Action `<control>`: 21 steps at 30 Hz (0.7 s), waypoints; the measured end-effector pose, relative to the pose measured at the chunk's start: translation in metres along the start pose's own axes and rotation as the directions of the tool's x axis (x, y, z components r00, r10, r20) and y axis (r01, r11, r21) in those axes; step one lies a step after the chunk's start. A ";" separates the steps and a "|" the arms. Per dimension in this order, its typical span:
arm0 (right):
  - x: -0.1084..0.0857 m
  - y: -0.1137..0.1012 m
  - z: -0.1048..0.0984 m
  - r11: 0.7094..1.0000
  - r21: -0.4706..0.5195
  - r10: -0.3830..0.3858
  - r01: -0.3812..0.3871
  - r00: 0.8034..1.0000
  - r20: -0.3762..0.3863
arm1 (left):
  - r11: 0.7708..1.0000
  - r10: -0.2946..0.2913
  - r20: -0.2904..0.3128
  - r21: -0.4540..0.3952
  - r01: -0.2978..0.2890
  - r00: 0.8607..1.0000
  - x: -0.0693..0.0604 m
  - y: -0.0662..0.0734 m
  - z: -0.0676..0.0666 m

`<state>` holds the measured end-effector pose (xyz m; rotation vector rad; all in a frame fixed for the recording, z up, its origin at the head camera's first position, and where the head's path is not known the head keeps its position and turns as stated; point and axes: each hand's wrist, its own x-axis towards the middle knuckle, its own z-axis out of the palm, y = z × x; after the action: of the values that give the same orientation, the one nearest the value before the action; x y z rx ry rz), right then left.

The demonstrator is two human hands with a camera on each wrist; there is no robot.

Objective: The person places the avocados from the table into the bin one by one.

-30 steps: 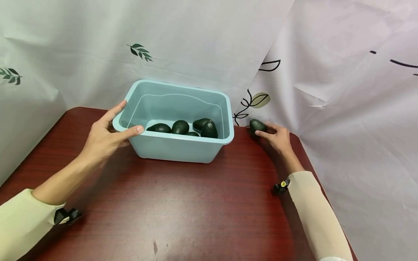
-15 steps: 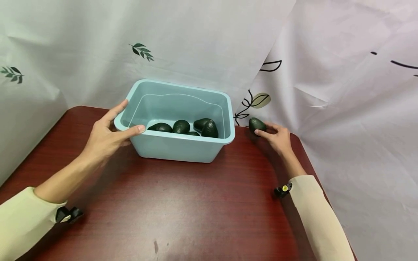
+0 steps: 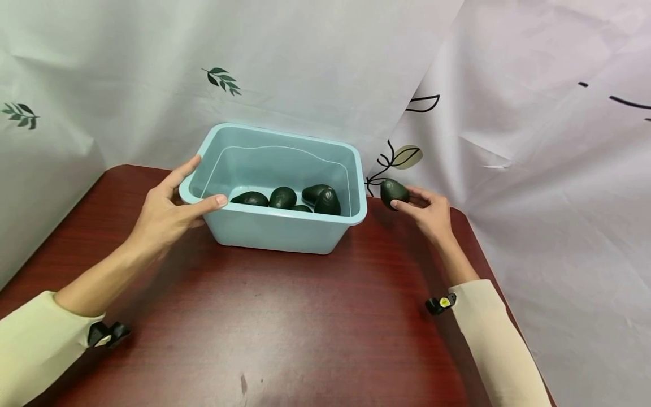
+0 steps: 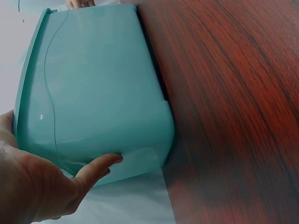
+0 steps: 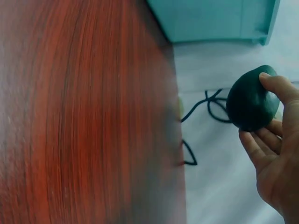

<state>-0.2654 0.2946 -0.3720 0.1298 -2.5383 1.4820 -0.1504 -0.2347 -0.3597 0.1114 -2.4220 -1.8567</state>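
Note:
A light blue plastic tub (image 3: 274, 229) stands at the back of the table, several dark green avocados (image 3: 282, 198) lying on its floor. My left hand (image 3: 165, 212) grips the tub's left front corner, its thumb over the front rim and its fingers along the left side. To the right of the tub, my right hand (image 3: 429, 212) holds one avocado (image 3: 394, 193) between thumb and fingers. In the right wrist view that avocado (image 5: 252, 99) appears raised off the table, apart from the tub (image 5: 215, 21).
The dark red wooden table (image 3: 285, 322) reaches back to a white cloth (image 3: 305, 68) printed with leaves, which hangs behind and at both sides. The tub's back stands close to this cloth. Small black devices (image 3: 108, 334) are strapped at both sleeves.
My right hand has lifted the avocado from the table's back right and brought it slightly left toward the tub. The left hand and the tub stay in place.

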 end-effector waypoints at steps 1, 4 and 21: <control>-0.002 -0.002 0.000 1.000 0.006 -0.002 0.002 1.000 -0.001 | 1.000 0.002 -0.001 0.003 -0.002 1.000 0.000 0.000 0.000; -0.007 -0.011 0.001 1.000 0.020 -0.006 0.007 1.000 -0.009 | 1.000 0.004 -0.004 0.009 -0.004 1.000 0.000 0.000 0.000; -0.016 -0.059 0.012 0.983 0.104 -0.144 0.151 0.987 -0.075 | 1.000 -0.003 -0.007 0.018 0.003 1.000 0.000 -0.001 0.000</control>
<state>-0.2414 0.2545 -0.3306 0.2743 -2.3402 1.5405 -0.1507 -0.2350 -0.3604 0.1226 -2.4361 -1.8333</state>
